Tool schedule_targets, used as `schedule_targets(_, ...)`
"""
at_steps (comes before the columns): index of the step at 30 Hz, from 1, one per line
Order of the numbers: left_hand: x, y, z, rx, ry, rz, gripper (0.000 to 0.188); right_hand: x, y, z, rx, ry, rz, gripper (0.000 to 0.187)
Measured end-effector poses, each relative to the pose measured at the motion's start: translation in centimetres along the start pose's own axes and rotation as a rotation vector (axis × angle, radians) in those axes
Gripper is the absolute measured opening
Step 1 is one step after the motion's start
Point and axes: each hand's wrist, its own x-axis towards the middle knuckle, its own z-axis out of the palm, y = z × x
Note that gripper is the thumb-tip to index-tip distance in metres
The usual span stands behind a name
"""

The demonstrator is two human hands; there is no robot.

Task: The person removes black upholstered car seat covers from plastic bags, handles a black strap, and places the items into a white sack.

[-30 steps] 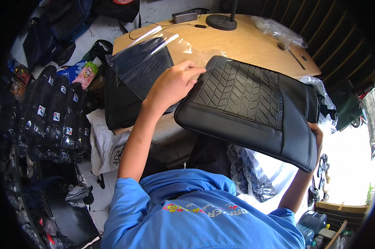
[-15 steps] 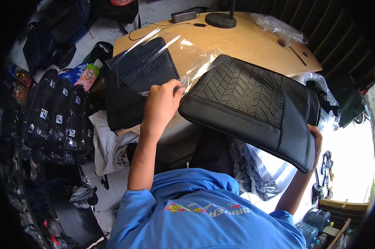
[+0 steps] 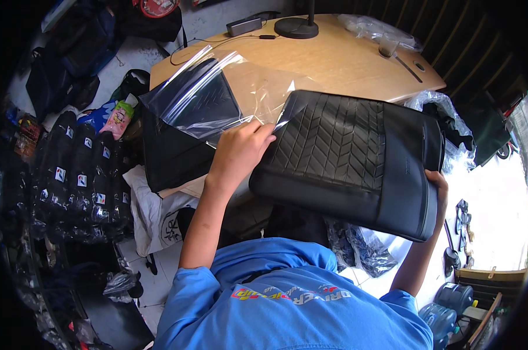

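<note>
A black leather-look bag [image 3: 341, 146] with a chevron-stitched panel is held in the air over the near side of the table. My right hand [image 3: 439, 189] grips its right end, the fingers partly hidden behind it. In my left hand [image 3: 240, 154], fingers pinched together, is the edge of a clear plastic bag [image 3: 264, 87]. The plastic spreads over the table and meets the black bag's far left corner; whether that corner is inside it I cannot tell. Under the plastic, to the left, lies a second black bag [image 3: 164, 157] on the table.
The wooden table [image 3: 357, 64] carries a black stand base [image 3: 296, 28], a power adapter [image 3: 244, 27], a plastic cup [image 3: 387, 45] and crumpled plastic [image 3: 380, 32]. Plastic-wrapped black rolls [image 3: 80, 175] stand at left. Water jugs [image 3: 453, 297] sit at lower right.
The black bag has turned more level, its left end nearer the plastic. My left hand has shifted slightly right in view, and the plastic has bunched and folded more above it.
</note>
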Motion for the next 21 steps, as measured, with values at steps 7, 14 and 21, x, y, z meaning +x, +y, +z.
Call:
schedule_targets(7, -1.2, 0.3, 0.5, 0.088, -0.014, 0.026, 0.026, 1.6, 0.7, -0.1, -0.045, 0.033, 0.157, 0.031)
schedule_targets(14, -2.7, 1.4, 1.8, 0.244, 0.261, -0.121, 0.014, 2.8, 1.5, -2.5, 0.052, -0.036, 0.266, 0.034)
schedule_targets(21, -3.6, 1.6, 2.6, 0.218, 0.278, -0.349, 0.009, 3.8, 3.5, -4.8, 0.291, -0.326, 0.307, 0.033)
